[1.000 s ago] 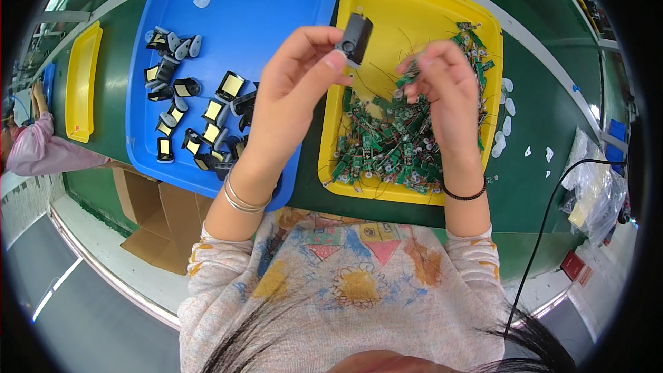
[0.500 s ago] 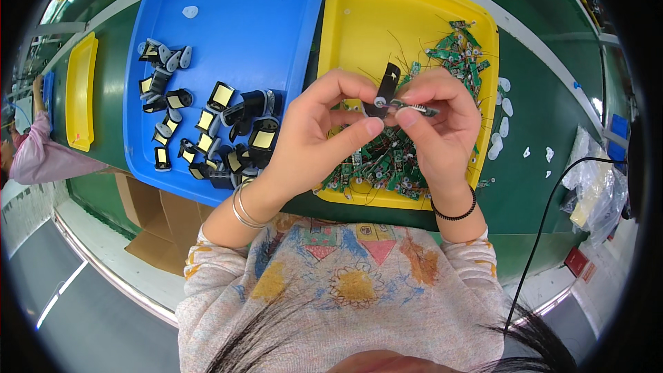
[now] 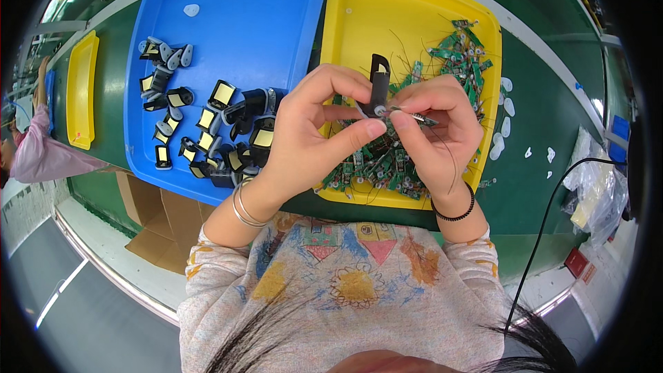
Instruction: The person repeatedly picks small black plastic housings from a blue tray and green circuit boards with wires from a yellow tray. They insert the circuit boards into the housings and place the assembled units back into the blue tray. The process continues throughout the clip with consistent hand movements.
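Between the thumb and fingers of my left hand (image 3: 321, 114) is a black plastic housing (image 3: 378, 86), its long end pointing up and away. A small round silver part (image 3: 380, 110) shows at the housing's lower end. My right hand (image 3: 442, 121) pinches a small green circuit board (image 3: 423, 119) right beside that end; a thin dark wire trails from it down over the palm. Whether board and housing touch is hidden by my fingertips. Both hands are above the yellow tray (image 3: 359, 0), which holds a heap of green circuit boards (image 3: 397, 166) with thin wires.
Left of the yellow tray lies a blue tray (image 3: 242, 21) with several black housings (image 3: 221, 95) bearing pale yellow pads. Grey-white oval pieces (image 3: 505, 126) lie on the green table at right, near a plastic bag (image 3: 592, 186) and a black cable (image 3: 535, 249). Another person's pink sleeve (image 3: 52, 148) shows far left.
The black housing has turned more upright and slightly left, showing more of its face. The board's wire now hangs over my right palm. Both hands stay nearly in place.
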Available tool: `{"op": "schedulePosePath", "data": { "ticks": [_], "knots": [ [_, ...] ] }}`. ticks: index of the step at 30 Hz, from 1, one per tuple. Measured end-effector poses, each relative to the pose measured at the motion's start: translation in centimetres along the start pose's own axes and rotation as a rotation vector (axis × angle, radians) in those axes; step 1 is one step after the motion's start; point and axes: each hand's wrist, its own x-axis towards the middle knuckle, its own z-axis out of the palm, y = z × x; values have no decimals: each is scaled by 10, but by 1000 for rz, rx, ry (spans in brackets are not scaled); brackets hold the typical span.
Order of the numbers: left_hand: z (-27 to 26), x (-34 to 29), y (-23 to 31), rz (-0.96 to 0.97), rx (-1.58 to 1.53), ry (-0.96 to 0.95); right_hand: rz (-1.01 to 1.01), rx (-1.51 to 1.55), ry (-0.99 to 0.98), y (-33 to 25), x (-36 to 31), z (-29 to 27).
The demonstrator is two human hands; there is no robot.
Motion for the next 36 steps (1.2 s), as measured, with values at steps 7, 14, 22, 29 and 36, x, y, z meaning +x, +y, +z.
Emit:
{"op": "schedulePosePath", "data": {
  "ticks": [7, 14, 22, 29, 36],
  "knots": [
    [0, -1, 2, 23, 34, -9, -33, -115, 39, -2, -2, 3],
    [-1, -2, 2, 15, -64, 4, -96, -145, 9, -3, -3, 4],
    [-3, -3, 7, -20, -140, -5, -176, -101, -12, -4, -4, 7],
    [0, -4, 11, -94, -200, 0, -176, -106, -4, -3, -4, 6],
    [0, -2, 7, -57, -173, -16, -71, -110, 9, -2, -3, 0]
  ]
}}
